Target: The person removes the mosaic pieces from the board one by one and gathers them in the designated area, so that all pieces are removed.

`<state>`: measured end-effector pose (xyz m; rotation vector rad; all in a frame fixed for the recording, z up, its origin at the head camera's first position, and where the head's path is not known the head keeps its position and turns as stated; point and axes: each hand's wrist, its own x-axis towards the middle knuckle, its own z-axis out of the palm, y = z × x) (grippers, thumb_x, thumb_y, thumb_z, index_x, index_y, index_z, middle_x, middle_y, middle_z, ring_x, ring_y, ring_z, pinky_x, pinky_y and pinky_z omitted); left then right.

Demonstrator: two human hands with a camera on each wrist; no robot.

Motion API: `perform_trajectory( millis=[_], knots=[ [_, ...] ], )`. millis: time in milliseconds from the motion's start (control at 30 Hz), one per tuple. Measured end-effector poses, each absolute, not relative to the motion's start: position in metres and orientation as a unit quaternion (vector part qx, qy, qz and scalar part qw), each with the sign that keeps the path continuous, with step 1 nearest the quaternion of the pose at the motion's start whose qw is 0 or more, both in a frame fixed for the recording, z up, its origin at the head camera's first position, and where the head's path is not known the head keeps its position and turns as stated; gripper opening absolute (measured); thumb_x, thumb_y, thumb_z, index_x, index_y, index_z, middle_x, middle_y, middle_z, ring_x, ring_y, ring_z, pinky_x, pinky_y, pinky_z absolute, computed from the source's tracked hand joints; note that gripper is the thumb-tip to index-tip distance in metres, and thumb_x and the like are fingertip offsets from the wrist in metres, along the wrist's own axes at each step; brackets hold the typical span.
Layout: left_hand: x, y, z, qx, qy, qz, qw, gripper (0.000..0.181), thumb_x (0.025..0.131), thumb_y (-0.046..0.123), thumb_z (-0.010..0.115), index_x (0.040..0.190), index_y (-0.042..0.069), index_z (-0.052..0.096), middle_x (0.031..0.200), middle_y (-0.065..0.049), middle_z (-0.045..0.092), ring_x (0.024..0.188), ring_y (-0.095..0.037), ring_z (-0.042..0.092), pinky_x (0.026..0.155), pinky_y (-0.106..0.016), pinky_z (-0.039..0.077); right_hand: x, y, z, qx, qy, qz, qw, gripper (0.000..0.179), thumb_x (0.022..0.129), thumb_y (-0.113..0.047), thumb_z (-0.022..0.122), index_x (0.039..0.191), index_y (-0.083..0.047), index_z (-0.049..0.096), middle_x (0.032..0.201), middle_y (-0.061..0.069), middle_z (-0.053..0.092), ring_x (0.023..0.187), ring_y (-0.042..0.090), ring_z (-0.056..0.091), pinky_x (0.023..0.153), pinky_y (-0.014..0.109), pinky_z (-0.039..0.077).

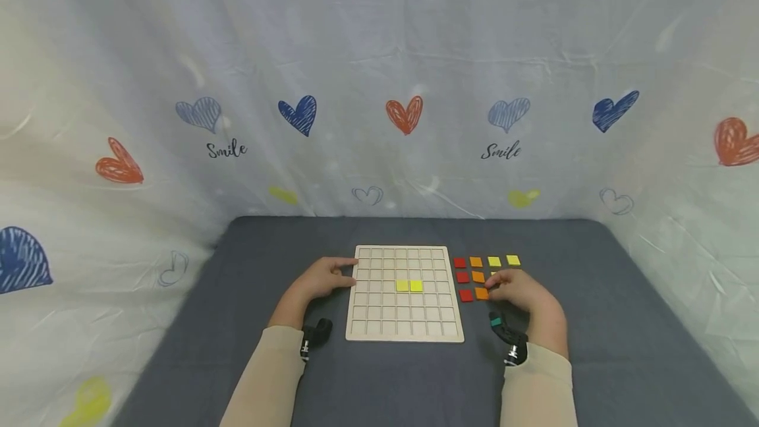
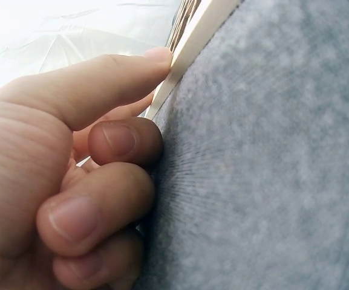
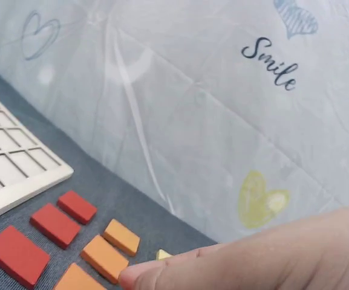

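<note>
A pale wooden grid board (image 1: 379, 333) lies flat on the table, with two yellow square tiles (image 1: 409, 286) side by side near its middle. My left hand (image 1: 317, 280) touches the board's left edge with thumb and index fingertip; in the left wrist view its other fingers are curled against the cloth. My right hand (image 1: 522, 290) is low over the loose tiles right of the board, fingertips beside the orange tiles (image 1: 477, 277). Whether it pinches a tile is hidden. Red tiles (image 1: 462, 277) form the column nearest the board. Loose yellow tiles (image 1: 495, 261) lie farther right, one partly covered by the hand.
A dark grey cloth (image 1: 409, 381) covers the table. Behind it and at both sides hangs a pale curtain (image 1: 356, 170) printed with hearts and words. Black wrist devices (image 1: 511, 341) are worn on both wrists.
</note>
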<state>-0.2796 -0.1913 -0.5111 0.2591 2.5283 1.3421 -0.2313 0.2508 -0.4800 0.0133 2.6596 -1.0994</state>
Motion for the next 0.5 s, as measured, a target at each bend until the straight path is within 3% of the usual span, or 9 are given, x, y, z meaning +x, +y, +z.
perform_trajectory(
  millis=[133, 333, 500],
  knots=[
    [-0.279, -0.191, -0.510, 0.089, 0.871, 0.464, 0.135, 0.055, 0.089, 0.020, 0.082, 0.141, 0.017, 0.066, 0.053, 0.004, 0.035, 0.043, -0.010, 0.028, 0.045, -0.029, 0.030, -0.226, 0.250, -0.469, 0.004, 0.907, -0.406, 0.115, 0.025, 0.090, -0.011, 0.071, 0.112, 0.000, 0.069, 0.083, 0.008, 0.054, 0.076, 0.024, 0.049, 0.068, 0.038, 0.039],
    [-0.278, -0.190, -0.508, 0.088, 0.866, 0.472, 0.137, 0.055, 0.089, 0.018, 0.082, 0.142, 0.016, 0.065, 0.053, 0.004, 0.036, 0.042, -0.010, 0.027, 0.045, -0.029, 0.030, -0.226, 0.237, -0.451, -0.020, 0.901, -0.427, 0.071, 0.029, 0.097, -0.017, 0.069, 0.119, 0.000, 0.066, 0.075, 0.002, 0.043, 0.065, 0.019, 0.040, 0.064, 0.037, 0.035],
    [-0.278, -0.190, -0.508, 0.087, 0.866, 0.472, 0.136, 0.055, 0.089, 0.018, 0.082, 0.141, 0.016, 0.065, 0.053, 0.004, 0.035, 0.043, -0.010, 0.027, 0.045, -0.029, 0.030, -0.231, 0.215, -0.442, -0.056, 0.887, -0.456, 0.051, 0.030, 0.097, -0.014, 0.070, 0.121, 0.003, 0.065, 0.064, -0.002, 0.030, 0.056, 0.016, 0.031, 0.064, 0.036, 0.040]
  ],
)
